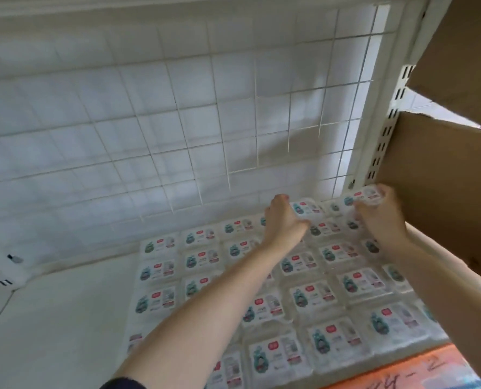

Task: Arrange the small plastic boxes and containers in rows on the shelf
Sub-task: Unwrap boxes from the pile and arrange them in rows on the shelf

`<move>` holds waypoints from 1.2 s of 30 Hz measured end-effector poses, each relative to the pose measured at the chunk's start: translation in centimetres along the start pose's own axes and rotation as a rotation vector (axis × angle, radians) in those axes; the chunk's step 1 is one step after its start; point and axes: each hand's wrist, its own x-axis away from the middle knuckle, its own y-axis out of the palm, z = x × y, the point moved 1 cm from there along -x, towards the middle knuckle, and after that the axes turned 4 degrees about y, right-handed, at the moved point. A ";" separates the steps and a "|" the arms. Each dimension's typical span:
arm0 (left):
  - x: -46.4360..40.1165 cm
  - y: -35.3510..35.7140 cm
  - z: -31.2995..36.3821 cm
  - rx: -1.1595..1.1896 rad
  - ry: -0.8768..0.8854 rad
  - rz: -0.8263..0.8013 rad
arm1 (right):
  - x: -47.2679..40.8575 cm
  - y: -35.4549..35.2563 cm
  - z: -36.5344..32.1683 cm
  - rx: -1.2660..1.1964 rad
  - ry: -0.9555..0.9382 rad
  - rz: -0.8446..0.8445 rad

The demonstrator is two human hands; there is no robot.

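Observation:
Several small clear plastic boxes [264, 306] with green-and-red labels lie flat in rows on the white shelf [54, 318], filling its right half. My left hand [284, 220] reaches to the back row and grips a box [306, 207] lying on top of the row there. My right hand [379, 214] holds another box [363, 196] at the back right corner, raised a little above the rows. Both forearms stretch over the laid-out boxes and hide some of them.
A white wire grid [233, 122] backs the shelf. A slotted upright [388, 130] stands at the right. An open cardboard carton [444, 178] sits right of my right hand. An orange sheet with handwriting [407, 372] lies at the front right edge.

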 end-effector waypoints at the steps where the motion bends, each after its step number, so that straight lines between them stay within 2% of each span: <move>1: -0.2 0.2 0.1 -0.019 -0.010 -0.002 | -0.5 0.1 0.2 0.001 0.002 -0.009; 5: -0.8 0.9 0.4 -0.090 -0.077 -0.056 | -1.7 0.2 0.4 0.029 -0.035 -0.012; 8: -1.5 1.5 0.4 -0.271 -0.057 -0.087 | -2.4 0.2 0.8 0.124 -0.028 -0.036; 11: -2.2 2.0 0.3 -0.492 0.036 -0.119 | -2.7 0.2 1.0 0.387 -0.019 -0.066; 13: -2.4 2.3 0.0 -0.549 0.051 -0.108 | -2.6 0.2 1.0 0.530 -0.038 -0.078; 19: -1.9 2.5 -0.7 -0.486 0.069 -0.038 | -2.3 0.0 1.0 0.512 -0.096 -0.193; 27: -1.7 2.1 -0.8 -0.770 0.196 0.059 | -2.4 -0.8 1.1 0.473 -0.207 -0.256; 36: -2.2 2.4 -0.5 -0.636 0.219 0.004 | -3.8 -0.5 2.1 0.509 -0.209 -0.268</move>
